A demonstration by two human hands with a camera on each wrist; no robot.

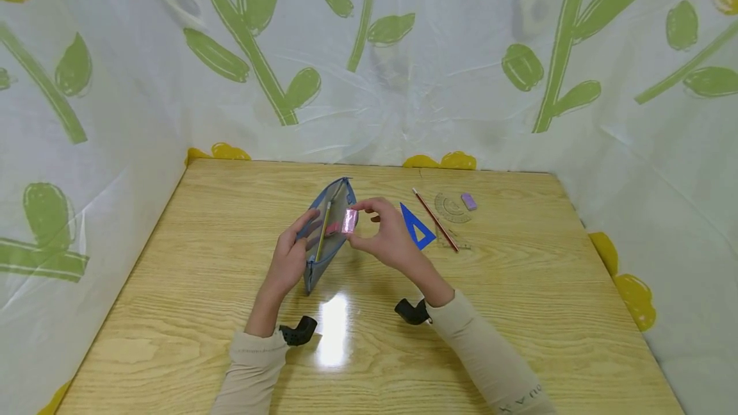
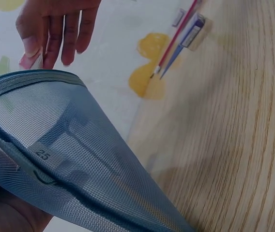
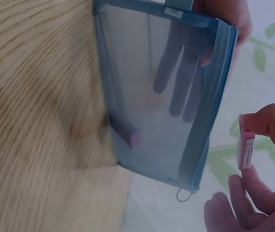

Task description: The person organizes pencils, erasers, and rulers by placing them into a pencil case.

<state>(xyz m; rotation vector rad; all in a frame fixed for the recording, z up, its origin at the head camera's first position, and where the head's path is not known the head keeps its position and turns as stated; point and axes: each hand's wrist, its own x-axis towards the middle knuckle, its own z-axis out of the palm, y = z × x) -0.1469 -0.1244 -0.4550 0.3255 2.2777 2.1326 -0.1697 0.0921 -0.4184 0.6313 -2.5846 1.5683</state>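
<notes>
My left hand (image 1: 288, 262) holds a blue-grey mesh pencil case (image 1: 318, 272) by its side, unzipped and tilted above the table. Several of its fingers show through the mesh in the right wrist view. Within the case are a yellow pencil (image 1: 324, 232) and a pink eraser (image 3: 125, 133). Between thumb and fingertip, my right hand (image 1: 392, 237) pinches another pink eraser (image 1: 349, 220) with a shiny wrapper, at the right edge of the case's mouth. The right wrist view shows this eraser (image 3: 246, 149) outside the mesh.
On the wooden table (image 1: 536, 287), right of the hands, lie a blue set square (image 1: 408, 218), a dark red pencil (image 1: 434, 215), a clear protractor (image 1: 442, 207), a clear ruled piece (image 1: 463, 246) partly under the pencil, and a purple eraser (image 1: 469, 202). Flower-printed sheets (image 1: 369, 114) wall the table.
</notes>
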